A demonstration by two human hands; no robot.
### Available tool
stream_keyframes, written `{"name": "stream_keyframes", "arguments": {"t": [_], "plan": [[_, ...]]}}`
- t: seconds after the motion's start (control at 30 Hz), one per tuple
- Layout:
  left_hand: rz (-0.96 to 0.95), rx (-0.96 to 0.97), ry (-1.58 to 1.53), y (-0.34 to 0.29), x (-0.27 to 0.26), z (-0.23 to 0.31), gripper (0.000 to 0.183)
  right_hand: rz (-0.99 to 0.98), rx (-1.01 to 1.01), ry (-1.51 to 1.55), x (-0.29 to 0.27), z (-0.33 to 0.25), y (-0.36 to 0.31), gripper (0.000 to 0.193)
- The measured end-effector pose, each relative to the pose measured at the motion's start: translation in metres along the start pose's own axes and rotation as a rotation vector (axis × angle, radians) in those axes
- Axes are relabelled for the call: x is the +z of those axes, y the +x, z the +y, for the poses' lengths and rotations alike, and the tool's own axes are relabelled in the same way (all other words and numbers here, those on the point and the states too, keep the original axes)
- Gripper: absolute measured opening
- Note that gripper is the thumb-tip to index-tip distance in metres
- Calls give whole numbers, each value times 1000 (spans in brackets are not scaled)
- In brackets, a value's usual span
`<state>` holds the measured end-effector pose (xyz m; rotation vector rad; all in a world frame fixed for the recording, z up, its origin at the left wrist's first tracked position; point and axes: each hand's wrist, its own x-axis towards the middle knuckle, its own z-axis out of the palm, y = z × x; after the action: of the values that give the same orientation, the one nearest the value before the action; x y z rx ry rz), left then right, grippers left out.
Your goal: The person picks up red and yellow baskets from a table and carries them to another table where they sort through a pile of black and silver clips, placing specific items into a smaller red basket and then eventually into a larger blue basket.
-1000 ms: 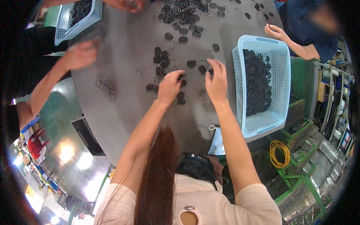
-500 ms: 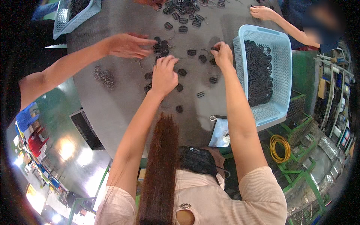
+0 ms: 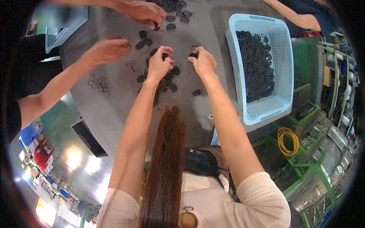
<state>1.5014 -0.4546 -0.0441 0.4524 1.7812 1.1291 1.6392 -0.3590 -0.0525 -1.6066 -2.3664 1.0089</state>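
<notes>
My left hand point(image 3: 159, 62) and my right hand point(image 3: 203, 61) are raised side by side over a grey metal table point(image 3: 114, 114). Each pinches a small black plastic piece: one shows at my left fingertips point(image 3: 165, 56), another at my right fingertips point(image 3: 193, 55). Beneath and around my left hand lies a loose scatter of the same black pieces point(image 3: 163, 83). A single black piece point(image 3: 196, 92) rests beside my right wrist. Thin bent wire clips point(image 3: 131, 66) lie to the left of my hands.
A light blue perforated basket point(image 3: 279, 102) holding many black pieces stands to my right. Another person's two hands point(image 3: 108, 49) point(image 3: 141, 11) reach in from the left. A third person's arm point(image 3: 300, 17) is at top right. A second basket point(image 3: 57, 32) sits top left; more wire clips point(image 3: 99, 83) lie nearby.
My hands have drawn closer together and lifted black pieces off the table. The neighbour's hands have shifted over the pile at the left and top.
</notes>
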Motion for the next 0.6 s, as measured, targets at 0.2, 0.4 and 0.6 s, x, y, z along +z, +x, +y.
{"name": "stream_keyframes", "arguments": {"t": [0.2, 0.4, 0.6], "plan": [[52, 395, 843, -22, -8, -21, 27, -251, 383, 1111, -26, 24, -12, 19], [35, 369, 919, -27, 6, -24, 30, 54, 217, 345, -21, 68, 8, 32], [-4, 318, 834, -27, -1, -15, 27, -80, 252, 36, -19, 22, 1, 32]]}}
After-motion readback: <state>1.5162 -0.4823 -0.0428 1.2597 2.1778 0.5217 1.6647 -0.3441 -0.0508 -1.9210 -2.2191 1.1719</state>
